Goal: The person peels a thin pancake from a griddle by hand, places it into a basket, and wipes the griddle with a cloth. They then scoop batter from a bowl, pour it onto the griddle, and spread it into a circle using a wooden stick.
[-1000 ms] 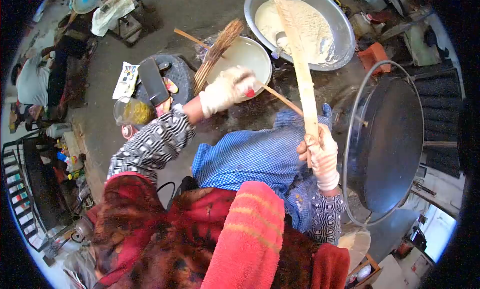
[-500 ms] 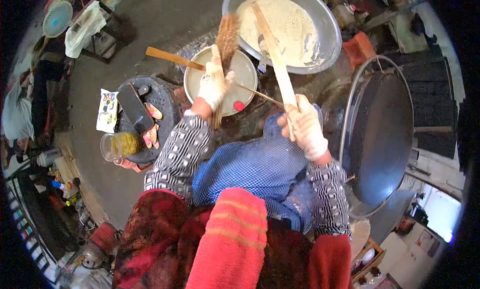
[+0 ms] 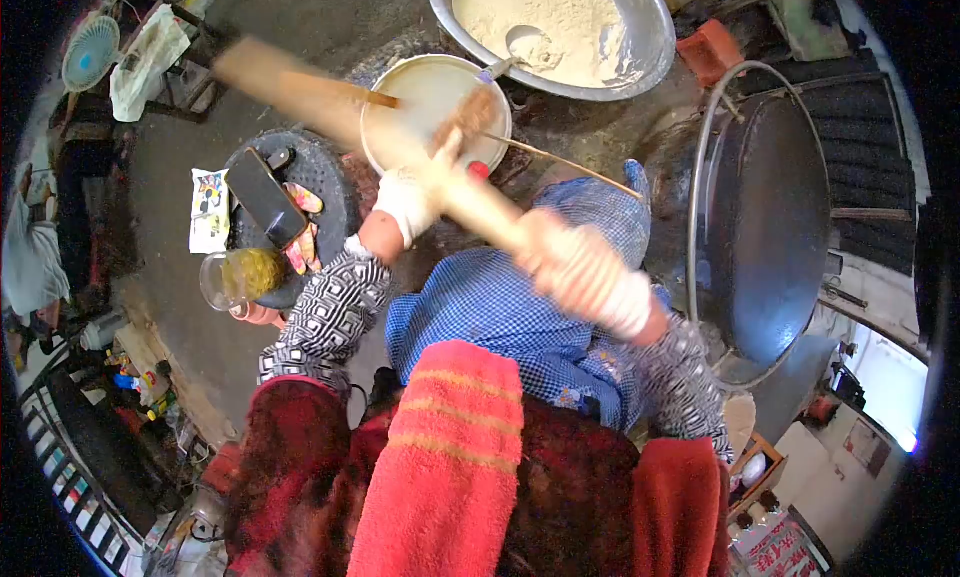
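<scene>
My right hand (image 3: pixel 582 269), smeared by motion, is wrapped round a flat wooden stick (image 3: pixel 330 112). The stick slants up and left, passing over my left hand (image 3: pixel 407 202) and the bucket. A brush with brown bristles (image 3: pixel 472 115) is in my left hand, its bristles over the white bucket (image 3: pixel 415 82). Pale liquid fills the bucket, and a red round thing (image 3: pixel 478 169) shows inside it. A thin stick (image 3: pixel 565 160) reaches from the bucket toward the blue checked cloth (image 3: pixel 480 297) on my lap.
A metal basin (image 3: pixel 655 52) of pale flour-like stuff with a ladle (image 3: pixel 525 43) stands beyond the bucket. At right is a large dark round griddle (image 3: pixel 770 237) with a metal hoop (image 3: pixel 697 207). A black stool (image 3: pixel 335 167) at left bears a phone (image 3: pixel 266 194) and a packet (image 3: pixel 210 212).
The wooden stick has swung from upright over the basin to leftward across the bucket. My right hand moved slightly down and left; the brush bristles dropped lower over the bucket.
</scene>
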Available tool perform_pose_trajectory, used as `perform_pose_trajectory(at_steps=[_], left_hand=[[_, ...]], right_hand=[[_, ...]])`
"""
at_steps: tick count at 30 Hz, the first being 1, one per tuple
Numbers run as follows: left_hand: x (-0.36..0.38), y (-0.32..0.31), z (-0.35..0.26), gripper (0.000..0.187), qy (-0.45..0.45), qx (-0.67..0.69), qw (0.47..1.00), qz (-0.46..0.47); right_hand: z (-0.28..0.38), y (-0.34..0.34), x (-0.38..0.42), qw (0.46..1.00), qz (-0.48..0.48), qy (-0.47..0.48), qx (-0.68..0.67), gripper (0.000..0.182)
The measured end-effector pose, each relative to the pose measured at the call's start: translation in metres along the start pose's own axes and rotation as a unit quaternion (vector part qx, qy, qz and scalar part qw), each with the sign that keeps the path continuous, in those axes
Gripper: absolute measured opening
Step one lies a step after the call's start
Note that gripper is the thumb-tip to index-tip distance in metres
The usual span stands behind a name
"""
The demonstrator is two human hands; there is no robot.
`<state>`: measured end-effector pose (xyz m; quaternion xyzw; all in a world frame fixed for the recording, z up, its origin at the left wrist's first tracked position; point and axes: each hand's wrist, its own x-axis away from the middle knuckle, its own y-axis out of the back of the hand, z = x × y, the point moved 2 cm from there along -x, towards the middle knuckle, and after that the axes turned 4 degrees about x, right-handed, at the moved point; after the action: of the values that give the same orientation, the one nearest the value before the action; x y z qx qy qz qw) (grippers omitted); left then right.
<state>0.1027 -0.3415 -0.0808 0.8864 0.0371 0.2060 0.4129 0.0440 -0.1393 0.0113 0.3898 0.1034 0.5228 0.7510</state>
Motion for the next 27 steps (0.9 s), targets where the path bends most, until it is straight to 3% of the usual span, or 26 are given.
perform_pose_trajectory(at_steps=[1,3,4,5,8,9,10,11,12,14,15,17,19,21,24,26,27], left_hand=[[0.014,-0.011,-0.011,0.068,0.009,-0.059,0.998,-0.007],[0.044,-0.028,-0.023,0.071,-0.171,0.033,0.973,-0.153],[0.053,-0.021,-0.036,0.075,-0.005,0.005,0.999,-0.040],[0.062,-0.024,-0.034,0.079,-0.037,0.045,0.990,-0.128],[0.081,-0.023,-0.026,0.080,0.046,0.110,0.980,-0.160],[0.084,-0.022,-0.024,0.079,-0.035,0.127,0.964,-0.230],[0.086,-0.020,-0.029,0.076,-0.069,0.120,0.966,-0.219],[0.089,-0.015,-0.034,0.074,-0.100,0.111,0.966,-0.209],[0.089,-0.015,-0.039,0.072,-0.134,0.068,0.970,-0.193],[0.082,-0.010,-0.045,0.064,-0.156,0.038,0.974,-0.158],[0.078,-0.005,-0.044,0.064,-0.156,0.039,0.974,-0.158],[0.067,0.002,-0.038,0.064,-0.094,-0.036,0.989,-0.107],[0.048,0.008,-0.026,0.066,-0.080,-0.053,0.986,-0.133],[0.021,0.016,-0.011,0.068,-0.004,-0.073,0.985,-0.153],[0.022,0.011,-0.011,0.069,-0.020,-0.055,0.987,-0.150],[0.051,-0.002,-0.038,0.068,-0.030,-0.061,0.996,-0.066],[0.061,-0.009,-0.048,0.069,-0.034,-0.073,0.996,-0.024]], right_hand=[[0.002,-0.004,0.000,0.999,-0.015,0.028,-0.013,0.012],[-0.001,-0.007,-0.003,0.997,-0.041,0.028,-0.065,0.012],[-0.012,-0.004,-0.007,0.986,-0.060,-0.046,-0.146,0.012],[-0.022,-0.002,-0.010,0.962,-0.088,-0.121,-0.230,0.012],[-0.035,0.006,-0.015,0.919,-0.133,-0.217,-0.301,0.013],[-0.030,0.012,-0.016,0.952,-0.109,-0.213,-0.189,0.012],[-0.025,0.015,-0.014,0.972,-0.079,-0.209,-0.075,0.013],[-0.030,0.007,-0.013,0.972,-0.078,-0.211,-0.075,0.013],[-0.033,-0.003,-0.014,0.983,-0.136,-0.073,0.104,0.015],[-0.026,-0.005,-0.011,0.976,-0.166,0.022,0.139,0.021],[-0.028,-0.004,-0.007,0.976,-0.166,0.023,0.139,0.021],[-0.038,-0.006,0.006,0.989,-0.054,-0.124,0.056,0.024],[-0.026,0.005,0.024,0.989,-0.031,-0.132,-0.051,0.021],[0.008,0.026,0.042,0.956,0.029,-0.249,-0.155,0.018],[0.010,0.024,0.044,0.947,0.027,-0.264,-0.183,0.015],[0.001,0.015,0.048,0.935,0.009,-0.290,-0.205,0.015],[-0.013,0.009,0.049,0.970,-0.001,-0.219,-0.108,0.015]])
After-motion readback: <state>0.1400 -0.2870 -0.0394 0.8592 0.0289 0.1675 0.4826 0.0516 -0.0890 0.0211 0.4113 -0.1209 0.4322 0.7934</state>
